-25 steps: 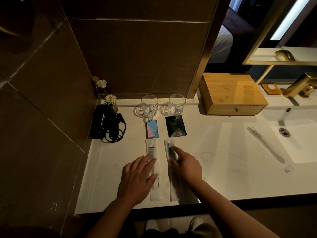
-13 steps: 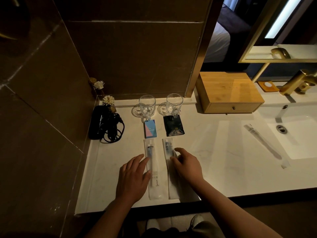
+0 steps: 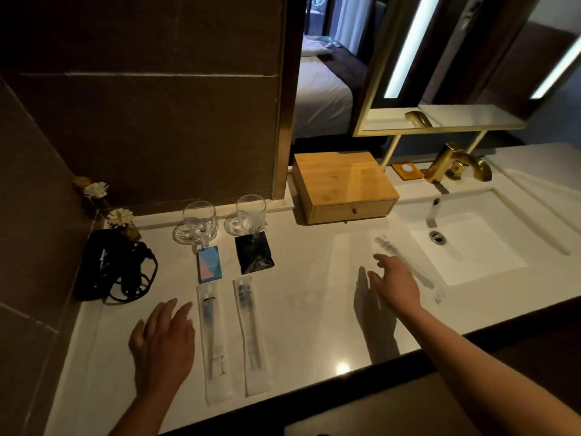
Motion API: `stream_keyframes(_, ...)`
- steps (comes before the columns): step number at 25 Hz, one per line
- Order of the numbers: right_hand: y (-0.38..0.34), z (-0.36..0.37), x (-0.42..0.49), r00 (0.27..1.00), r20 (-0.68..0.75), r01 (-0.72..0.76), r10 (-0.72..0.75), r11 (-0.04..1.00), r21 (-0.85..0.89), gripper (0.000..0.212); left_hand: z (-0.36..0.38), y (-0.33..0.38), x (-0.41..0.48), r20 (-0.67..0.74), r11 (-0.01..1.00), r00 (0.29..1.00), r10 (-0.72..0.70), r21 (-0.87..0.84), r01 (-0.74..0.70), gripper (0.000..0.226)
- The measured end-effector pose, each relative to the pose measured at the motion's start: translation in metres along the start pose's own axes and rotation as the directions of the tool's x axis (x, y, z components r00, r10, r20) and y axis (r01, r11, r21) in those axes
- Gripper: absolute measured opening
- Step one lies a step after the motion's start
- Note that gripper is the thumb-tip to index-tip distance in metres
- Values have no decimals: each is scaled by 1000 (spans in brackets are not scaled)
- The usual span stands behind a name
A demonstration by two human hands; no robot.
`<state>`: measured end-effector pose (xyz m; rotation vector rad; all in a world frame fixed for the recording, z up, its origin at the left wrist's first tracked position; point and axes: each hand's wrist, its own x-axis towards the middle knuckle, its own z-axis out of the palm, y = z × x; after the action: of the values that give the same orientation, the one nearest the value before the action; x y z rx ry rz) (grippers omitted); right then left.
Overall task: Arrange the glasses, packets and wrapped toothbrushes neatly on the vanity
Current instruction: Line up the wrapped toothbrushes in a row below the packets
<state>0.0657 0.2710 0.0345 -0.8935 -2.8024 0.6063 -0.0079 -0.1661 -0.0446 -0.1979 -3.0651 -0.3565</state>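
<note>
Our left hand (image 3: 163, 341) lies flat and open, palm down, fingers spread and pointing away from us, on the white marble vanity top (image 3: 308, 297), just left of the nearer of two clear-wrapped toothbrushes. Our right hand (image 3: 396, 283) reaches out to the right with the arm stretched across the counter edge, fingers loosely extended and gripping nothing, its fingertips beside a third clear-wrapped toothbrush (image 3: 408, 265) that sits next to the white rectangular sink basin (image 3: 478, 247); we cannot tell whether they touch it.

That third toothbrush runs diagonally, its far end toward the back left, its near end toward the front right. The left wrapped toothbrush (image 3: 213, 341) and the right wrapped toothbrush (image 3: 251, 335) lie side by side, slightly apart, long axes running front to back with the brush heads at the far end.

Beyond them lie a small blue and pink packet (image 3: 209, 267) and a black foil packet (image 3: 254, 256), each before a clear drinking glass: the left glass (image 3: 199, 223) and the right glass (image 3: 251, 215).
</note>
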Motion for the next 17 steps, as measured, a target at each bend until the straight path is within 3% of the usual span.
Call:
stream_keyframes(3, 37, -10, 35, 1000, -4, 10, -11, 972, -236, 45, 5, -4, 1, -28, 997, 1000, -15, 70, 16, 42)
stream_keyframes(6, 56, -5, 56, 998, 33, -40, 54, 942, -334, 43, 6, 1, 3, -51, 998, 998, -33, 57, 36, 43)
stream_keyframes(9, 60, 3, 58, 996, 11, -84, 93, 936, -342, 36, 5, 1, 1, -83, 998, 996, -29, 56, 34, 41)
stream_keyframes(13, 61, 6, 58, 997, -58, -58, 42, 950, -308, 23, 5, -1, 2, -63, 997, 998, -24, 72, 28, 57)
stream_keyframes(17, 63, 7, 79, 971, 38, -229, 238, 961, -151, 18, 6, 0, 2, -68, 997, 997, -26, 76, 32, 58)
